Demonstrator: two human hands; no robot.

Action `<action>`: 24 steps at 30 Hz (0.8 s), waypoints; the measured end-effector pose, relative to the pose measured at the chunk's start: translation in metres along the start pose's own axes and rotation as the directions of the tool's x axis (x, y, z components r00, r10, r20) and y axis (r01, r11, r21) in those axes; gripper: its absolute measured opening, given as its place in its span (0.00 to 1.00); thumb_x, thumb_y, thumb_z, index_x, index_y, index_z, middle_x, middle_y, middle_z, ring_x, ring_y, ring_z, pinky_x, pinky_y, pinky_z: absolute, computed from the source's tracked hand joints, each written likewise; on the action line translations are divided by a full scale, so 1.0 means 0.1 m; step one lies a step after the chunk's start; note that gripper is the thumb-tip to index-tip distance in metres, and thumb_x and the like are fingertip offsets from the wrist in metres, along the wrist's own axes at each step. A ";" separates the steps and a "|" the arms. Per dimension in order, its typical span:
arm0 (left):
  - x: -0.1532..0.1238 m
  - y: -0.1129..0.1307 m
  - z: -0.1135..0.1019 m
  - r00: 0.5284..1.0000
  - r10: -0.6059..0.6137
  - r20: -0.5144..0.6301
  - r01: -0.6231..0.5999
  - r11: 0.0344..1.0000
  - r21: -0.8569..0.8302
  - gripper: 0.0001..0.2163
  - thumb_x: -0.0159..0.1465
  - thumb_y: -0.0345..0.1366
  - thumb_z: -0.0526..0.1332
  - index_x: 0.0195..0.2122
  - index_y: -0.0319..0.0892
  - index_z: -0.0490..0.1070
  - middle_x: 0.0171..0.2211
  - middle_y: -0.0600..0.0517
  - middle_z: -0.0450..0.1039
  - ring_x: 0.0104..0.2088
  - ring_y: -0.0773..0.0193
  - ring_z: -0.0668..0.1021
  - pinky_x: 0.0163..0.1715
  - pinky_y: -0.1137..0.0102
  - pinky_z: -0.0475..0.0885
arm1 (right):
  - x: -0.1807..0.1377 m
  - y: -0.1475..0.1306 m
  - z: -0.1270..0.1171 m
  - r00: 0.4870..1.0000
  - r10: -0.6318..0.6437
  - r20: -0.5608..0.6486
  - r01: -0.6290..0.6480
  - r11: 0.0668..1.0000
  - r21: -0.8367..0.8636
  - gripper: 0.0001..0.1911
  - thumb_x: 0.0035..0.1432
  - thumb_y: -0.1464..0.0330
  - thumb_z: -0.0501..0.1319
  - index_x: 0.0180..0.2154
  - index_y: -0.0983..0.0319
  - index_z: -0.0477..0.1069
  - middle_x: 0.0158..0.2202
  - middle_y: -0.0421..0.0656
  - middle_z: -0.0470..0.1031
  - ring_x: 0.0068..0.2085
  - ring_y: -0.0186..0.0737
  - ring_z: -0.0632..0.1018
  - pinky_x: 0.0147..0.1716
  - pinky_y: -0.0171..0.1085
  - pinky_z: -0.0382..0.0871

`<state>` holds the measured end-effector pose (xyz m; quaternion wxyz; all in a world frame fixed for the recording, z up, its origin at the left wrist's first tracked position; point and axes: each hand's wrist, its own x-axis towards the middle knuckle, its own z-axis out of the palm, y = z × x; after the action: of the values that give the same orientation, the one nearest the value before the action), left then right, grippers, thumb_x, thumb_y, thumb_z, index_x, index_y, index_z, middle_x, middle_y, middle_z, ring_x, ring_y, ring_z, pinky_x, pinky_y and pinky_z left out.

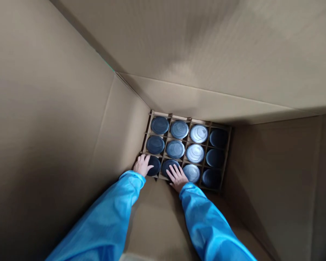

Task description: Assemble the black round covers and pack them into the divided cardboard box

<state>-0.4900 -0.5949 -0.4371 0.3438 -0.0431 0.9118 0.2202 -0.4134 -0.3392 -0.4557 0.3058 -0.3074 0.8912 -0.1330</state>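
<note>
A deep cardboard box (57, 119) fills the view, its tall brown walls rising on every side and a flap (206, 47) leaning over the far edge. At the bottom sits a cardboard divider grid (189, 136) of twelve cells, four across and three deep, each holding a round dark lid (160, 125) seen from above. The lids in the third column catch the light and look pale; those in the right-hand column lie in shadow. The box walls crowd close round the grid, tight against its left side.

Both arms reach straight down into the box in bright blue sleeves (206, 221). The left hand (142, 165) rests palm down, fingers loosely spread, on the near-left corner of the grid, its fingertips touching the lid in the near-left cell (155, 166). The right hand (177, 176) lies flat with fingers spread on the lid in the next cell (168, 165) of the near row. Neither hand is closed round anything.

No brand, label or writing can be read on the lids or the cardboard
</note>
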 end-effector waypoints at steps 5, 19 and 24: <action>-0.13 0.05 0.22 0.994 0.104 0.010 -0.104 0.974 0.201 0.42 0.57 0.42 0.69 0.69 0.42 0.51 0.70 0.36 0.48 0.68 0.37 0.53 0.64 0.46 0.51 | -0.11 0.05 0.11 1.000 -0.011 -0.025 0.011 1.000 -0.005 0.42 0.59 0.61 0.66 0.69 0.60 0.51 0.72 0.53 0.44 0.71 0.57 0.50 0.67 0.59 0.45; -0.08 -0.13 0.26 0.951 0.301 0.069 -0.299 0.843 0.447 0.39 0.59 0.35 0.69 0.69 0.51 0.53 0.71 0.43 0.45 0.70 0.42 0.47 0.67 0.43 0.33 | -0.15 0.09 -0.01 1.000 -0.012 -0.015 0.013 0.997 0.079 0.40 0.61 0.62 0.63 0.69 0.65 0.50 0.71 0.60 0.41 0.71 0.57 0.45 0.68 0.59 0.41; -0.05 -0.12 0.24 0.954 0.280 0.107 -0.296 0.820 0.490 0.39 0.59 0.33 0.69 0.69 0.52 0.52 0.71 0.43 0.45 0.71 0.41 0.46 0.65 0.39 0.30 | -0.10 0.05 -0.04 0.996 -0.006 0.090 -0.004 0.994 0.111 0.35 0.63 0.66 0.61 0.68 0.60 0.54 0.72 0.54 0.42 0.72 0.52 0.46 0.69 0.54 0.42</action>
<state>-0.4686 -0.5956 -0.4545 0.3195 0.1890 0.9282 0.0259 -0.4123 -0.3288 -0.4506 0.3623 -0.2961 0.8676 -0.1684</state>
